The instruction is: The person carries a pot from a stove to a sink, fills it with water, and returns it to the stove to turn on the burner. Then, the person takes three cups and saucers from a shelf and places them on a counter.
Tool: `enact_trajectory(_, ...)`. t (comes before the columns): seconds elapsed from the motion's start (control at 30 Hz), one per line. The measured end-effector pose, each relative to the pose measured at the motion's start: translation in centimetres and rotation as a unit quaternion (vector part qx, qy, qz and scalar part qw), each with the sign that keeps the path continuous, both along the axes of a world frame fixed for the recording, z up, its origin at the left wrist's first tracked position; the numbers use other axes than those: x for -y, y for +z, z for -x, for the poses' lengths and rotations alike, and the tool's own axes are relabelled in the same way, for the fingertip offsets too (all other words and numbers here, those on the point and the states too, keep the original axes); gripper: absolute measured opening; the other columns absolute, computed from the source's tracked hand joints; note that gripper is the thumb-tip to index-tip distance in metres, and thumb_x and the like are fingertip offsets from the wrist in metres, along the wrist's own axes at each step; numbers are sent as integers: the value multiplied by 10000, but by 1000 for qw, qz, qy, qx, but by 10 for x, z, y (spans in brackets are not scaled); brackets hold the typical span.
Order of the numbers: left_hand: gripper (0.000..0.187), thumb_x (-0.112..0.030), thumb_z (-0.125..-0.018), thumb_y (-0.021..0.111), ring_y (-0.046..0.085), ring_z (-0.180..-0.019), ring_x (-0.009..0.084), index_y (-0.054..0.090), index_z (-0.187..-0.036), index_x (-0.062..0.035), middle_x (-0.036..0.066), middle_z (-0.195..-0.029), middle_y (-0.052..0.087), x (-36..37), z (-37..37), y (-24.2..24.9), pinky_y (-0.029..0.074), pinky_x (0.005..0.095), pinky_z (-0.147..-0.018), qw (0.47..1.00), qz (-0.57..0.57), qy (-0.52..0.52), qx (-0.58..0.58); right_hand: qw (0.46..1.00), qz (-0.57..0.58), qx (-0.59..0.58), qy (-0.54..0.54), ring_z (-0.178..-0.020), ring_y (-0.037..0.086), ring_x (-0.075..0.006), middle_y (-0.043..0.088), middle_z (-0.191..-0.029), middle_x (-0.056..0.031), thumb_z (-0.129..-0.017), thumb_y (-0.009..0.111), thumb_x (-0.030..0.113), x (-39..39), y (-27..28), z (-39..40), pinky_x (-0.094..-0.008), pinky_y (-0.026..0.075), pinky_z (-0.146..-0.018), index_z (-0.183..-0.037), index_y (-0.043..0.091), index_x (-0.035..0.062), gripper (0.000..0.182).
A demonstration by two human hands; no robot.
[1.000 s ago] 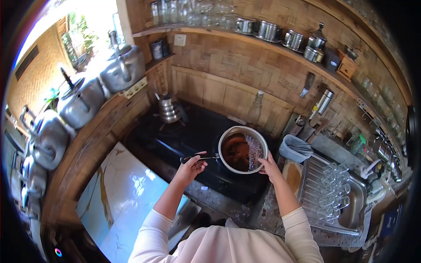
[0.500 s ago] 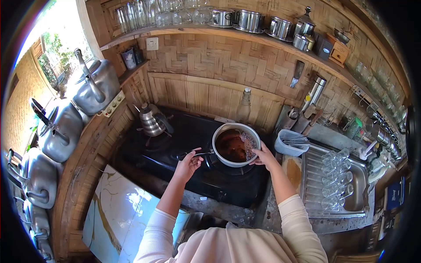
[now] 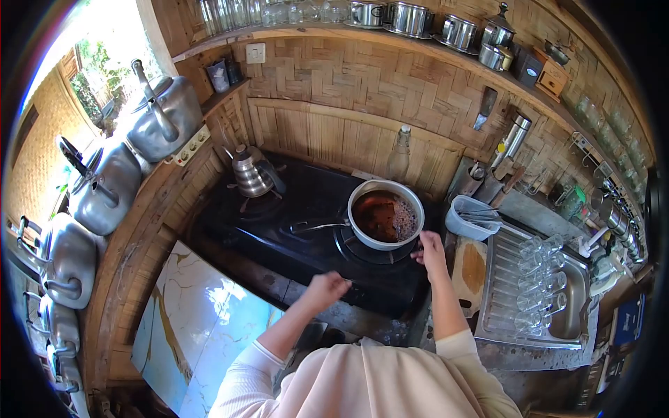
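A saucepan (image 3: 385,215) of dark reddish-brown liquid, with foam along its right side, sits on the right burner of the black stove (image 3: 279,240). Its handle points left, with no hand on it. My left hand (image 3: 326,290) hovers over the stove's front edge, below the handle, its fingers curled and blurred; whether they hold anything is unclear. Just right of the pan's lower rim is my right hand (image 3: 431,252), fingers bent together, apart from the pan as far as I can see.
A gooseneck kettle (image 3: 254,173) stands on the left burner, a glass bottle (image 3: 399,155) behind the pan. Rightward are a utensil tub (image 3: 472,219), a wooden board (image 3: 467,275) and a sink (image 3: 574,299) with glasses. Large kettles (image 3: 167,118) line the left ledge.
My left hand has left the pan handle and moved down and right. My right hand has come off the pan's rim. The view has shifted slightly.
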State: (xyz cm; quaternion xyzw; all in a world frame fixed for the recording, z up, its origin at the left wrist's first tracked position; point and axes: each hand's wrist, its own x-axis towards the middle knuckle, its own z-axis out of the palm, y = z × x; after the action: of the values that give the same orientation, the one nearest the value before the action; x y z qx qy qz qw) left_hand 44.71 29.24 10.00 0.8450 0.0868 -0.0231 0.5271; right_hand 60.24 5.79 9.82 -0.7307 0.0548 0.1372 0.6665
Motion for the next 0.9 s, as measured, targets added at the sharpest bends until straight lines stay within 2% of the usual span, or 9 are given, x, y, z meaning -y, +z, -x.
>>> enact_trajectory(0.03,307,-264,-772,622,620,-649,257,552,-717,30,190,-685,600,7,9,-9,485,343,-575,995,-80,-45,-35,1000,-5,0,23,-527,555,-131,577,-808,-48,-851,507,347,8,-12,9,-245,410,-503,-990,486,70,311)
enact_trajectory(0.1,344,-315,-797,558,603,-666,342,553,-757,27,209,-693,596,20,19,-14,490,400,-585,968,-229,-97,-44,987,41,-45,149,-506,529,-121,540,-692,-24,-850,504,314,19,-14,36,-207,397,-460,-815,507,77,239)
enact_trajectory(0.2,375,-331,-825,484,590,-653,375,543,-813,40,212,-687,592,30,21,-29,485,445,-597,952,-289,-97,-32,947,135,-150,250,-544,570,-136,546,-665,-36,-851,519,299,23,-3,76,-232,449,-503,-831,511,48,252)
enact_trajectory(0.27,372,-319,-834,464,588,-657,380,534,-825,46,216,-706,593,33,19,-33,487,447,-604,948,-298,-102,-49,936,178,-155,262,-605,615,-175,558,-686,-64,-857,525,291,28,-4,91,-266,502,-546,-839,506,15,277)
enact_trajectory(0.4,339,-276,-840,439,587,-663,386,529,-824,51,222,-715,591,43,17,-35,488,450,-603,944,-303,-98,-84,927,160,-213,265,-622,622,-215,564,-712,-106,-861,518,285,40,-12,97,-305,536,-568,-878,490,-30,316)
enact_trajectory(0.6,328,-249,-843,416,593,-645,371,524,-799,57,216,-702,593,45,15,-47,488,439,-572,936,-331,-110,-48,950,151,-193,193,-712,630,-270,553,-893,-187,-862,520,255,46,-20,104,-351,543,-582,-961,440,-70,348)
enact_trajectory(0.73,282,-213,-836,416,599,-663,353,533,-799,41,211,-727,602,49,13,-40,492,423,-605,935,-332,-107,-60,954,146,-201,168,-751,629,-295,532,-944,-199,-864,516,246,42,-17,102,-362,543,-581,-980,426,-78,356)
enact_trajectory(0.8,259,-189,-814,435,603,-692,350,549,-809,44,214,-745,605,50,11,-41,493,421,-622,934,-327,-114,-86,937,158,-202,236,-768,631,-296,545,-888,-183,-866,511,224,43,-23,97,-355,543,-586,-915,446,-76,311)
enact_trajectory(0.9,231,-170,-790,460,608,-714,342,582,-777,26,205,-766,611,49,7,-45,495,416,-637,929,-335,-133,-84,931,206,-162,255,-779,633,-292,554,-833,-165,-867,506,190,42,-30,93,-341,542,-586,-817,462,-60,259)
